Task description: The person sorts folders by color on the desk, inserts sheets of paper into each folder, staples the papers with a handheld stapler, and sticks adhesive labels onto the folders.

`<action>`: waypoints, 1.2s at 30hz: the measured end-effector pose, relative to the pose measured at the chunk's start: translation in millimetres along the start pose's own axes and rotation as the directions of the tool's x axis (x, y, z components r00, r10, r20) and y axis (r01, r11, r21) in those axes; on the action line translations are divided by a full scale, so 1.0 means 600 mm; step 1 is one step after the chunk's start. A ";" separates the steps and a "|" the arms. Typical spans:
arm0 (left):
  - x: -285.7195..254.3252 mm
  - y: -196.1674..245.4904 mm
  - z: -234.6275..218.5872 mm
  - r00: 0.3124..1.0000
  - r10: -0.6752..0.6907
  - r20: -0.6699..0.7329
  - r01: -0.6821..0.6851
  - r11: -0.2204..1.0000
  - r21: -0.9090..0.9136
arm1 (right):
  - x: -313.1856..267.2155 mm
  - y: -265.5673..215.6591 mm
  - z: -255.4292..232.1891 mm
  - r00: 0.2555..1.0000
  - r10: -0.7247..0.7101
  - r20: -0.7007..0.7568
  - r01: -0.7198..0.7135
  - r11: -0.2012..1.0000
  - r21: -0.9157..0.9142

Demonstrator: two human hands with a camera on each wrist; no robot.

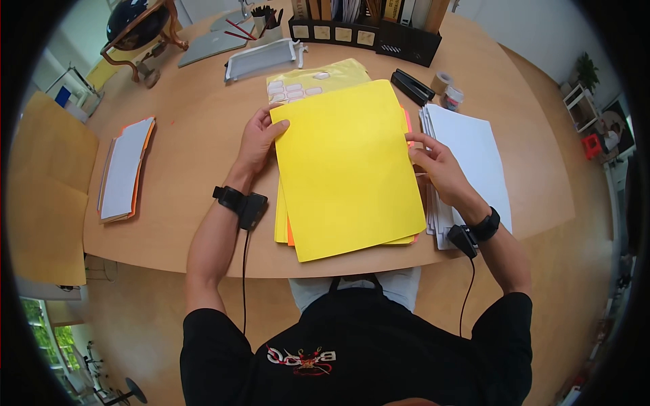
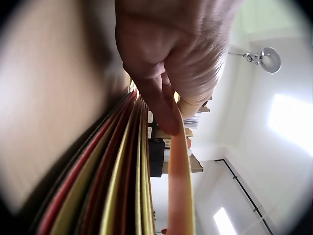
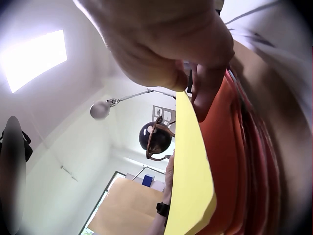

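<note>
A yellow file folder (image 1: 349,169) is raised over a pile of folders, tilted a little in the head view. My left hand (image 1: 257,139) pinches its upper left edge, thumb on top and fingers beneath. On the opposite edge my right hand (image 1: 440,166) has its thumb above the folder and its fingers below. Seen from the right wrist, the fingers (image 3: 208,88) reach under the yellow sheet, close over an orange folder (image 3: 222,147). From the left wrist, stacked folders (image 2: 117,181) in red, yellow and dark tones lie under the lifted one.
White papers (image 1: 467,155) lie at the right, a smaller paper stack (image 1: 125,169) at the left. Behind the folder are a yellow envelope (image 1: 338,71), a black stapler (image 1: 412,88), a small jar (image 1: 452,99) and a wire tray (image 1: 264,61). A black organizer (image 1: 406,46) stands at the back.
</note>
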State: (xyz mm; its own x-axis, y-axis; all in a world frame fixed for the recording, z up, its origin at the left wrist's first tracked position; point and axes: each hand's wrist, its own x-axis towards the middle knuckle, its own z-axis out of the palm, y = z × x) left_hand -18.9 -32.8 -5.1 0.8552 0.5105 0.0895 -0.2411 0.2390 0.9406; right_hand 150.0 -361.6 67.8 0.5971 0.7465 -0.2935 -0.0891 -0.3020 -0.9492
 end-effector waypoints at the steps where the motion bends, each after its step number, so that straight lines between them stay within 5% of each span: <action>1: 0.004 -0.004 -0.003 1.000 0.022 -0.016 -0.021 0.999 0.044 | 0.001 -0.002 0.000 1.000 -0.010 -0.012 0.011 0.998 0.054; 6: 0.006 -0.014 -0.003 0.999 0.009 -0.044 -0.001 0.983 0.181 | 0.021 0.002 -0.010 0.993 -0.104 0.047 0.102 0.993 0.055; 14: 0.017 -0.016 -0.004 0.998 -0.011 -0.054 0.026 0.958 0.284 | 0.030 0.000 -0.014 0.961 0.115 0.249 -0.203 0.910 0.361; 17: 0.019 -0.023 -0.008 0.999 0.004 -0.035 0.003 0.983 0.181 | 0.030 0.009 -0.017 0.949 0.097 0.301 -0.214 0.897 0.386; 22: 0.016 -0.019 -0.001 1.000 0.019 -0.017 -0.016 0.990 0.139 | 0.034 0.024 -0.031 0.943 0.124 0.309 -0.268 0.831 0.486; 24: 0.015 -0.018 0.003 1.000 0.024 -0.014 -0.022 0.988 0.150 | 0.037 0.029 -0.041 0.947 0.169 0.272 -0.240 0.937 0.254; 31: 0.024 -0.030 -0.010 1.000 0.005 -0.026 -0.001 0.991 0.136 | 0.013 0.001 -0.002 0.953 0.219 0.212 -0.303 0.743 0.596; 36: 0.020 -0.027 -0.007 1.000 0.007 -0.029 -0.003 0.993 0.115 | 0.031 0.027 -0.015 0.945 0.182 0.273 -0.312 0.756 0.576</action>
State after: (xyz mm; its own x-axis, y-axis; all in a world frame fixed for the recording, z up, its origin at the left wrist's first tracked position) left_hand -6.4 -27.2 -20.5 0.8397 0.5361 0.0864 -0.1895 0.1403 0.9718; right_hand 167.1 -358.0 47.8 0.3298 0.8124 -0.4809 -0.7125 -0.1200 -0.6913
